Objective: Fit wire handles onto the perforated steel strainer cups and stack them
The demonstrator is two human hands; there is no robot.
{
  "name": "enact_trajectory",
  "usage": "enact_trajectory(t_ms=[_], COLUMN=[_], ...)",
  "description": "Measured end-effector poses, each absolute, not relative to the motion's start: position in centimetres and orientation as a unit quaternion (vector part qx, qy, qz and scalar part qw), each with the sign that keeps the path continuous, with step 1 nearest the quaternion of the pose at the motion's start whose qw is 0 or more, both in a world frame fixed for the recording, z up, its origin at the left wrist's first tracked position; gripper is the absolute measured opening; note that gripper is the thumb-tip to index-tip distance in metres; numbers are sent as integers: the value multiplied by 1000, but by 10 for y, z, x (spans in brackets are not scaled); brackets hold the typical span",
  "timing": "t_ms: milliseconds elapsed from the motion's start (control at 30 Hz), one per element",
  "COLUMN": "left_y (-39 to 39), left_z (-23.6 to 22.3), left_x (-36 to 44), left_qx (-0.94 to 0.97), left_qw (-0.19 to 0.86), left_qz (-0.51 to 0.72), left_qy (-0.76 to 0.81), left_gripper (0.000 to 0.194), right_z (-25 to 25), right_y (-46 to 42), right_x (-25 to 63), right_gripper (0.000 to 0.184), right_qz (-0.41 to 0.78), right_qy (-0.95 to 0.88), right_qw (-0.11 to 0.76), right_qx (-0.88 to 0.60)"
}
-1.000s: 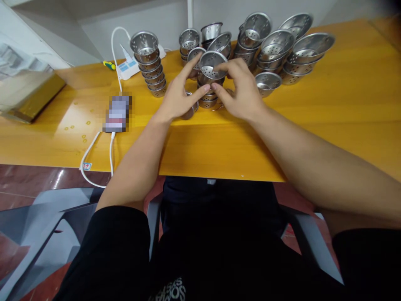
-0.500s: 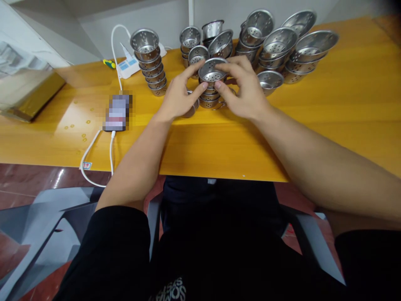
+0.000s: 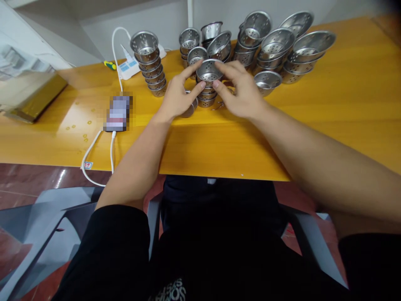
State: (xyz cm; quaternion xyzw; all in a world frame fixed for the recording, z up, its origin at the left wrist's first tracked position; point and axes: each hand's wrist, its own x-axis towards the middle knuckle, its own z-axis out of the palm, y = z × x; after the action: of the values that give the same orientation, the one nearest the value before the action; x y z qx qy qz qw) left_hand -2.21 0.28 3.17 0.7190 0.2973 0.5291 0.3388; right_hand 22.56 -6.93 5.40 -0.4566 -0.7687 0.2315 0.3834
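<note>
A short stack of small perforated steel cups (image 3: 206, 95) stands on the yellow table (image 3: 219, 142) in front of me. My left hand (image 3: 177, 98) and my right hand (image 3: 239, 92) both pinch the rim of the top cup (image 3: 208, 71), thumbs on its near side and forefingers on its far side. Under my left palm lies another cup (image 3: 189, 109) on its side.
A taller stack of cups (image 3: 148, 62) stands at the left. Several more cups and wider strainer bowls (image 3: 300, 48) crowd the back right. A phone (image 3: 118, 113) on a white cable, a power strip (image 3: 128, 67) and a screwdriver (image 3: 109, 65) lie at the left.
Both hands have pressed the top cup lower onto the stack, and the stack now sits a little shorter and more upright.
</note>
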Motion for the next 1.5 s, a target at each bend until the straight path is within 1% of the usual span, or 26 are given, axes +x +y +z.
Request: enact_trajectory(t_ms=[133,200,333,400,433,500,633,700,767,833,900,933,1000,1100,1167,1267,1300,1367,1433,1500], left_y=[2,-1,-16,-26,-31,-39,-49,-56,-64,-75,-84,-87,-90,-81,-67,-43,-36,-27,-24,-27], left_z=[33,36,51,60,64,70,72,72,75,79,84,86,89,86,79,65,61,55,53,53], left_x=[-23,-25,-28,-26,-24,-17,1,9,13,13,12,11,9,6,3,-5,-8,-13,-15,-15], left_qx=[726,721,696,658,640,621,607,605,602,592,593,600,624,670,704,761,779,809,829,841], left_qw=[324,304,255,282,299,323,329,348,388,431,452,451,433,386,345,274,256,231,211,183], left_qz=[524,540,601,640,653,663,683,674,646,620,606,603,599,591,583,559,543,512,493,491], left_qy=[305,311,298,279,273,266,239,242,265,281,277,270,255,231,213,184,178,171,159,135], left_gripper=[63,60,38,24,20,25,44,49,44,34,27,26,30,41,52,74,76,75,73,76], right_z=[45,39,35,39,42,49,52,47,42,38,38,38,40,45,48,54,55,59,62,65], right_y=[-70,-69,-68,-68,-70,-74,-85,-86,-86,-84,-83,-83,-84,-86,-88,-90,-91,-92,-95,-97], right_x=[225,224,220,219,219,221,219,215,211,210,211,212,215,218,220,222,223,225,227,227], right_gripper=[98,108,110,108,107,101,73,64,59,54,48,45,39,34,36,48,50,50,48,43], right_qz=[208,195,188,183,176,157,136,149,173,189,188,184,175,162,151,114,97,76,76,89], right_qy=[-792,-801,-799,-797,-796,-793,-799,-809,-814,-813,-807,-804,-797,-793,-798,-825,-839,-861,-871,-873], right_qw=[375,371,384,392,398,416,458,469,472,476,485,490,497,495,489,464,449,417,394,379], right_qx=[-435,-428,-423,-421,-420,-417,-365,-323,-292,-279,-278,-283,-296,-315,-318,-301,-291,-281,-283,-293])
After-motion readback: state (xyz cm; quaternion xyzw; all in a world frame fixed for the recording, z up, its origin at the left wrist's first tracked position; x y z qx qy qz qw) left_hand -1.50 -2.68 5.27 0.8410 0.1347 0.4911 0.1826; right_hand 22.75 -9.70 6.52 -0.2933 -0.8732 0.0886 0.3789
